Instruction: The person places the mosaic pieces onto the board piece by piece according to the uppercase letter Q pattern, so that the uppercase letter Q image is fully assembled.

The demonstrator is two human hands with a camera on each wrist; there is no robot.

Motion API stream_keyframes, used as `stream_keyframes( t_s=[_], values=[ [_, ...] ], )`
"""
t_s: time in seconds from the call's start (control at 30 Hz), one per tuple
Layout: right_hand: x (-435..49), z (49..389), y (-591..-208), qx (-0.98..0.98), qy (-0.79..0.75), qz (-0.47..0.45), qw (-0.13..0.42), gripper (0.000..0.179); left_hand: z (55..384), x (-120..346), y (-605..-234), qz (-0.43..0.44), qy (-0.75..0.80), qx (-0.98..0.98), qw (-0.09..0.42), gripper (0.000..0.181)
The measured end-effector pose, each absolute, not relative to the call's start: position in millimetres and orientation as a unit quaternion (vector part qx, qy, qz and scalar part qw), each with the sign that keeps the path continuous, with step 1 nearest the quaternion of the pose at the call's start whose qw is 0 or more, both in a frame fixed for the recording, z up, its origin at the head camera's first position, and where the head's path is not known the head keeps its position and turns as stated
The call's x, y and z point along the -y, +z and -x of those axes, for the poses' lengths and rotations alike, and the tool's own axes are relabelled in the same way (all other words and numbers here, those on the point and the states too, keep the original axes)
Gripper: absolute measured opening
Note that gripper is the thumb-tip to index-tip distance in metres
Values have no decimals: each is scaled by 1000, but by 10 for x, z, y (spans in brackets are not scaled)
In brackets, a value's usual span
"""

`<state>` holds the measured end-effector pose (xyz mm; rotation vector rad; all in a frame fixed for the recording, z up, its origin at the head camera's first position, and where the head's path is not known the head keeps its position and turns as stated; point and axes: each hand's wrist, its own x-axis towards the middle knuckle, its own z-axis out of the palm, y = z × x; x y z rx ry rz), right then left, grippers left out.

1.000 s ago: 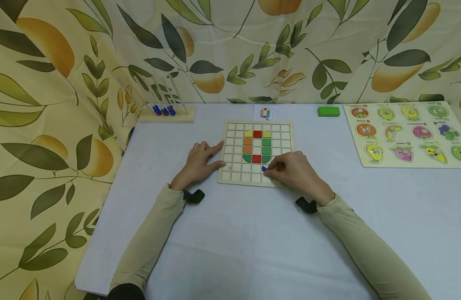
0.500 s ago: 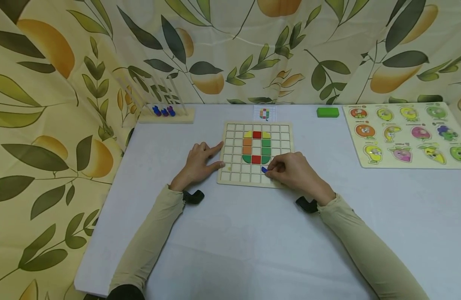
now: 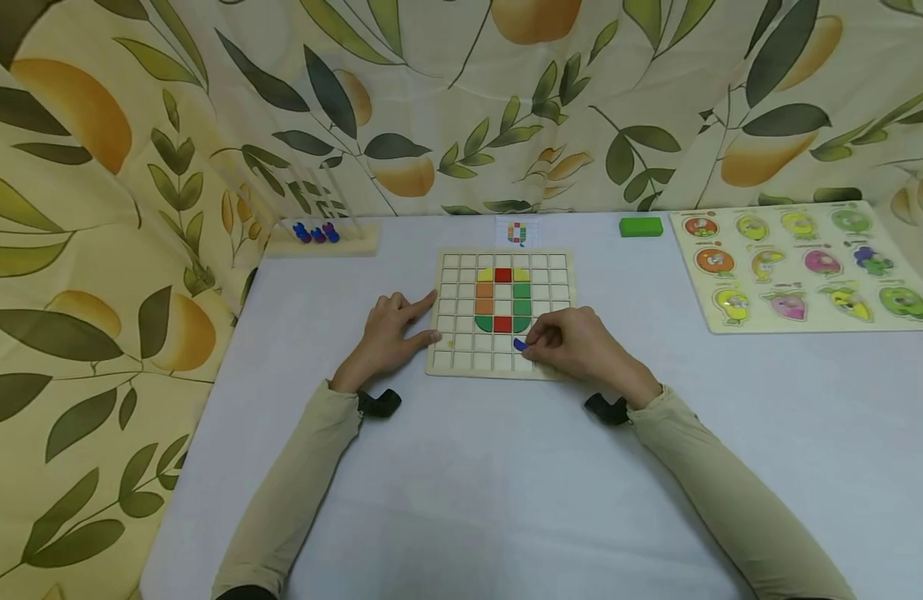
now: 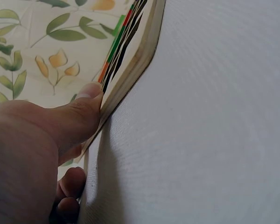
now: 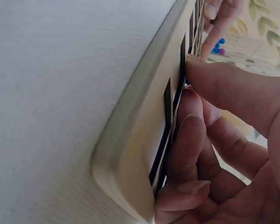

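A square wooden grid board (image 3: pixel 440 367) lies in the middle of the table. Yellow, red, orange and green tiles (image 3: pixel 502 324) form an upright ring in its cells. My right hand (image 3: pixel 584 350) pinches a small blue tile (image 3: pixel 519 344) between thumb and index finger, over the cells just below the ring's lower right corner. Its other fingers curl against the board in the right wrist view, where the tile is mostly hidden. At the board's left edge, my left hand (image 3: pixel 386 337) rests with thumb and index finger stretched out; its thumb (image 4: pixel 81 112) touches the edge.
A small card (image 3: pixel 517 232) with a coloured ring pattern lies behind the board. Back right are a green block (image 3: pixel 641 227) and a fruit puzzle board (image 3: pixel 761 327). Back left stands a wooden base (image 3: pixel 365 242) with clear rods and blue and purple pieces (image 3: pixel 316 233).
The head view has shifted slightly, moving the whole scene a little left. The blue tile shows more clearly in my right fingertips. My left hand stays at the board's edge.
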<state>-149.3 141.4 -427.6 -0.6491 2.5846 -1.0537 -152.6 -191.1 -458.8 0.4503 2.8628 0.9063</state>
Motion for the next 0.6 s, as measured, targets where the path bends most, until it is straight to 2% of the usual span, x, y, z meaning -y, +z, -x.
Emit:
stream_keyframes(
  t_s=[0.6],
  values=[
    [-1366, 1553, -4298, -892, -365, 227, 140, 13, 1560, 1991, -4608, -154, 298, -941, 44, 71]
  ],
)
